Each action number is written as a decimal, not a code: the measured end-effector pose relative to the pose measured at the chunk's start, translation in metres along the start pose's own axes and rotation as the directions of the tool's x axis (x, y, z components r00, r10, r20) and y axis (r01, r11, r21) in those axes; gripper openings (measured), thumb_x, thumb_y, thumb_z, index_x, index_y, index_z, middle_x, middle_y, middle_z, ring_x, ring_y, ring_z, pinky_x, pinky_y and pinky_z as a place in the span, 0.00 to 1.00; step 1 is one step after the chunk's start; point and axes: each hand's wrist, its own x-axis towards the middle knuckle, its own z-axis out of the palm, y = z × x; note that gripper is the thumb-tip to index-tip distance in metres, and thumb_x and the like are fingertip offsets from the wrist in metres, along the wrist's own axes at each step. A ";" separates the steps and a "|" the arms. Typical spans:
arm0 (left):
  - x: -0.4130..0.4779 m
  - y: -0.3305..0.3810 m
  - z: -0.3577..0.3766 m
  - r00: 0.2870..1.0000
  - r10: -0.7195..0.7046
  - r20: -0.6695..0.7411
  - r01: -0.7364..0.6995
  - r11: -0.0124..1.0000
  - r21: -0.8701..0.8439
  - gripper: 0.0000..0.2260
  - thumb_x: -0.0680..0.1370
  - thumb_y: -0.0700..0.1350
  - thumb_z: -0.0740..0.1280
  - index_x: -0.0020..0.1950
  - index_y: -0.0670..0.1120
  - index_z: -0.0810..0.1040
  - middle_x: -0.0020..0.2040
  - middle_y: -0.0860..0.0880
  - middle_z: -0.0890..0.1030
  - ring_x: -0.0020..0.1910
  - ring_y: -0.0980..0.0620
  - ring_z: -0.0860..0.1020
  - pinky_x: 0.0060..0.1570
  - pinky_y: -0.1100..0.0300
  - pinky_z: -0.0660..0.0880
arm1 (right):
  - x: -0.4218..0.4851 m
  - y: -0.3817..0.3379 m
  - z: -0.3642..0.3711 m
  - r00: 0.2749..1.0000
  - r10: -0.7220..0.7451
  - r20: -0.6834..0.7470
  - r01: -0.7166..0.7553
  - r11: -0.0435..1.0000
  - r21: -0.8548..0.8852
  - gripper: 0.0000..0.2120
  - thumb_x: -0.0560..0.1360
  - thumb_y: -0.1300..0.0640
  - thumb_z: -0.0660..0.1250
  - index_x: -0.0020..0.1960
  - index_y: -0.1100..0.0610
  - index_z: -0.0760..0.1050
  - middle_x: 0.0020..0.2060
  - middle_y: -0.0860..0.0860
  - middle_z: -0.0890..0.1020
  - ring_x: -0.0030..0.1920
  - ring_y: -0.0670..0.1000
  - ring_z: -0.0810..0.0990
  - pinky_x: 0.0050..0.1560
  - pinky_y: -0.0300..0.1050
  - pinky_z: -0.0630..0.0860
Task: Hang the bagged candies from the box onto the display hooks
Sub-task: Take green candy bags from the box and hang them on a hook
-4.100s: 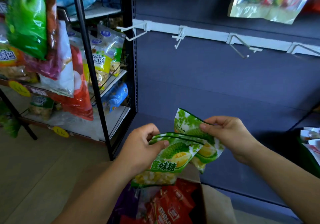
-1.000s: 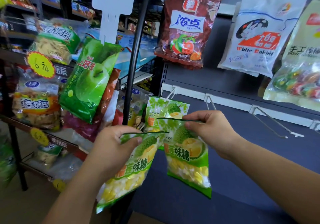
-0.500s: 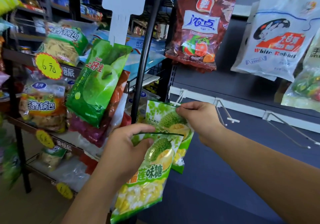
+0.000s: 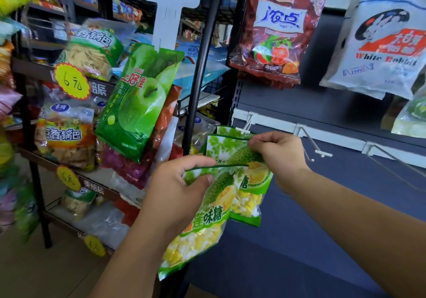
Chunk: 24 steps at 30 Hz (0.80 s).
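My left hand (image 4: 177,187) grips the top edge of a green durian candy bag (image 4: 202,224), which hangs down from my fingers. My right hand (image 4: 276,150) pinches the top of a second green durian candy bag (image 4: 251,196) and holds it up at the leftmost white display hook (image 4: 247,126) on the rail. A third green bag's top edge (image 4: 228,131) shows just behind it at that hook. Whether either bag sits on the hook cannot be seen. The box is out of view.
Empty white hooks (image 4: 309,145) (image 4: 387,157) stick out of the rail to the right. Above hang a red plum candy bag (image 4: 274,30) and a White Rabbit bag (image 4: 382,44). A black rack (image 4: 202,71) with snack bags stands at the left.
My right hand has brought its bag up and left to the leftmost hook. My left hand with its bag has risen closer under it.
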 end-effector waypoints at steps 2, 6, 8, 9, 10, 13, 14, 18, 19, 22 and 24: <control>0.000 0.000 0.001 1.000 0.000 0.003 0.000 1.000 0.002 0.10 0.77 0.41 0.73 0.53 0.55 0.86 0.27 0.58 0.76 0.15 0.62 0.66 0.20 0.73 0.62 | 0.003 0.000 0.000 1.000 -0.007 0.014 0.007 1.000 0.008 0.08 0.73 0.62 0.77 0.36 0.54 0.85 0.42 0.65 0.85 0.38 0.55 0.80 0.47 0.61 0.83; 0.002 -0.006 0.004 1.000 -0.022 0.003 0.022 1.000 -0.002 0.10 0.77 0.43 0.74 0.52 0.58 0.85 0.32 0.55 0.82 0.17 0.59 0.61 0.21 0.68 0.63 | 0.007 0.002 0.003 1.000 -0.013 0.006 0.013 1.000 -0.018 0.09 0.73 0.62 0.76 0.36 0.54 0.84 0.40 0.60 0.87 0.40 0.54 0.83 0.48 0.55 0.84; 0.002 -0.006 0.006 0.999 -0.033 -0.002 0.033 0.999 0.003 0.10 0.76 0.43 0.75 0.51 0.58 0.85 0.36 0.59 0.83 0.19 0.58 0.67 0.20 0.66 0.65 | 0.012 0.006 0.005 1.000 -0.021 -0.013 0.020 0.997 -0.071 0.08 0.74 0.61 0.76 0.37 0.54 0.85 0.39 0.55 0.87 0.41 0.53 0.84 0.47 0.51 0.84; 0.002 -0.005 0.007 1.000 -0.029 -0.006 0.030 0.999 0.025 0.10 0.76 0.43 0.75 0.50 0.59 0.85 0.41 0.61 0.84 0.23 0.56 0.73 0.21 0.67 0.68 | 0.015 0.008 0.006 0.999 -0.034 -0.026 0.031 0.993 -0.110 0.07 0.74 0.60 0.76 0.37 0.54 0.84 0.38 0.54 0.87 0.41 0.53 0.84 0.45 0.51 0.83; 0.002 -0.005 0.007 1.000 -0.027 -0.009 0.027 0.999 0.046 0.10 0.75 0.44 0.76 0.49 0.59 0.85 0.45 0.63 0.84 0.28 0.54 0.78 0.24 0.69 0.71 | 0.020 0.010 0.006 0.997 -0.064 -0.041 0.056 0.984 -0.166 0.08 0.74 0.59 0.75 0.36 0.53 0.84 0.37 0.53 0.87 0.40 0.53 0.84 0.42 0.50 0.83; 0.005 -0.007 0.010 0.999 -0.031 -0.016 0.031 0.998 0.047 0.10 0.74 0.44 0.77 0.48 0.59 0.85 0.47 0.67 0.84 0.38 0.50 0.82 0.32 0.70 0.76 | 0.035 0.009 0.005 0.985 -0.173 -0.024 0.148 0.902 -0.406 0.10 0.73 0.56 0.74 0.34 0.52 0.79 0.36 0.50 0.84 0.38 0.53 0.82 0.40 0.48 0.80; 0.006 -0.007 0.011 0.999 -0.028 -0.020 0.029 0.999 0.042 0.09 0.74 0.43 0.77 0.48 0.58 0.85 0.48 0.66 0.84 0.41 0.55 0.83 0.36 0.70 0.76 | 0.038 0.010 0.005 0.979 -0.203 -0.013 0.173 0.863 -0.474 0.08 0.74 0.55 0.74 0.36 0.51 0.79 0.40 0.51 0.83 0.41 0.55 0.82 0.43 0.48 0.80; 0.006 -0.006 0.007 1.000 0.006 -0.006 -0.006 1.000 -0.003 0.09 0.75 0.42 0.76 0.50 0.55 0.85 0.33 0.62 0.83 0.29 0.58 0.79 0.30 0.71 0.72 | 0.010 0.019 -0.001 0.896 -0.442 0.042 0.407 0.779 -0.477 0.10 0.77 0.55 0.71 0.59 0.53 0.80 0.56 0.49 0.72 0.63 0.53 0.72 0.65 0.48 0.69; 0.005 -0.005 0.007 1.000 0.002 0.002 -0.002 0.999 -0.035 0.08 0.75 0.42 0.75 0.51 0.54 0.85 0.24 0.57 0.77 0.20 0.55 0.70 0.23 0.66 0.67 | -0.003 0.022 -0.004 0.871 -0.489 0.039 0.457 0.779 -0.428 0.10 0.78 0.54 0.70 0.59 0.53 0.80 0.58 0.48 0.73 0.66 0.52 0.71 0.68 0.49 0.67; 0.004 -0.004 0.005 1.000 -0.031 -0.004 0.030 0.997 -0.070 0.08 0.76 0.43 0.75 0.51 0.54 0.85 0.17 0.55 0.65 0.19 0.55 0.59 0.25 0.64 0.62 | -0.036 0.021 -0.016 0.945 -0.245 0.217 0.271 0.957 -0.101 0.06 0.78 0.52 0.73 0.53 0.53 0.83 0.51 0.52 0.84 0.56 0.49 0.81 0.61 0.55 0.76; 0.004 -0.005 0.007 0.999 -0.032 -0.014 0.031 0.996 -0.079 0.08 0.75 0.43 0.75 0.51 0.54 0.85 0.18 0.54 0.67 0.21 0.54 0.61 0.27 0.63 0.63 | -0.043 0.019 -0.022 0.922 -0.024 0.385 0.007 0.999 0.046 0.08 0.74 0.55 0.77 0.52 0.54 0.84 0.47 0.58 0.86 0.46 0.51 0.83 0.53 0.56 0.81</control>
